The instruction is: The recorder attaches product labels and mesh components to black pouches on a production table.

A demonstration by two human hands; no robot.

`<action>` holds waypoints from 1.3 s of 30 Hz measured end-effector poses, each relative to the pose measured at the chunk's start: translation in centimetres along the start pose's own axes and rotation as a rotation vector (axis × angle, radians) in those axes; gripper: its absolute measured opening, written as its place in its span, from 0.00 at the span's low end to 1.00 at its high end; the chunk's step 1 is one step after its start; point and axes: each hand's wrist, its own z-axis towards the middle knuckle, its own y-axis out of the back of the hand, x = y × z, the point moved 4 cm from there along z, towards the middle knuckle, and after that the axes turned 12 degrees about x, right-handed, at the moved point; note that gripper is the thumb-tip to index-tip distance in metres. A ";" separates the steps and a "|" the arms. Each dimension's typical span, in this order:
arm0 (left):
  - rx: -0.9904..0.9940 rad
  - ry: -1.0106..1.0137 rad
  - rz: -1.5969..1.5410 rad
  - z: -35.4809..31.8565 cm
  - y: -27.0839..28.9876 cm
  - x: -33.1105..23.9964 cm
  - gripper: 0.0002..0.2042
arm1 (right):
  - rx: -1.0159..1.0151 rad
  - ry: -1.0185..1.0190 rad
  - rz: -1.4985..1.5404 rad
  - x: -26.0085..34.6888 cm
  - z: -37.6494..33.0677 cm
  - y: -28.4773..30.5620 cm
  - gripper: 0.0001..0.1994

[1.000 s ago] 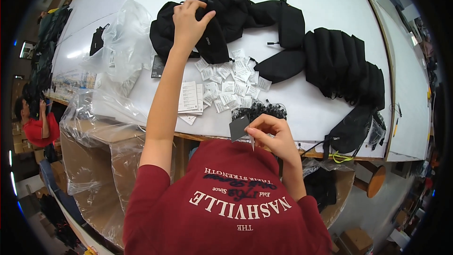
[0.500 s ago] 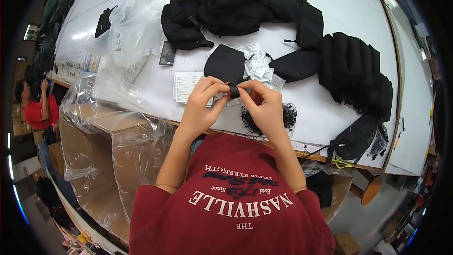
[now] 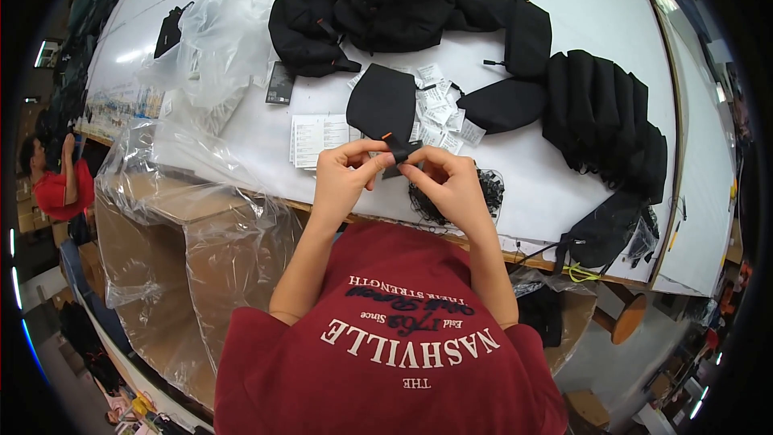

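A flat black fabric pouch (image 3: 382, 101) lies on the table in front of me, a small orange tab showing at its near end. From that end a black strap (image 3: 399, 147) is folded between my hands. My left hand (image 3: 342, 181) pinches it between thumb and fingers. My right hand (image 3: 452, 184) grips the other side of it, also thumb against fingers. The exact shape of the fold is partly hidden by my fingertips. Close to my right hand sits a clear tray of small black parts (image 3: 493, 193), and white tags (image 3: 439, 109) lie scattered beyond.
Stacked black pouches (image 3: 600, 109) stand at the right, with another black pouch (image 3: 503, 105) nearer. Black bags (image 3: 398, 4) fill the back. White printed sheets (image 3: 310, 138) lie left, near clear plastic (image 3: 221, 40). A plastic-lined carton (image 3: 173, 197) stands below the table edge. Another person (image 3: 60, 185) is at far left.
The strap between my fingers has been turned, and the orange tab now shows clear of my left fingers. My hands remain together at the pouch's near end; the whole view has shifted slightly.
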 end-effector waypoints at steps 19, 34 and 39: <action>0.083 0.024 0.131 -0.5 0.2 -0.8 0.07 | -0.100 0.179 -0.185 -0.2 0.0 -0.7 0.06; 0.030 -0.156 -0.050 -2.3 -1.3 -4.9 0.02 | 0.022 0.267 0.629 0.9 -2.5 1.2 0.07; 0.196 -0.151 -0.004 -2.2 -2.8 -4.8 0.04 | -0.019 0.337 0.608 1.5 -2.8 0.5 0.07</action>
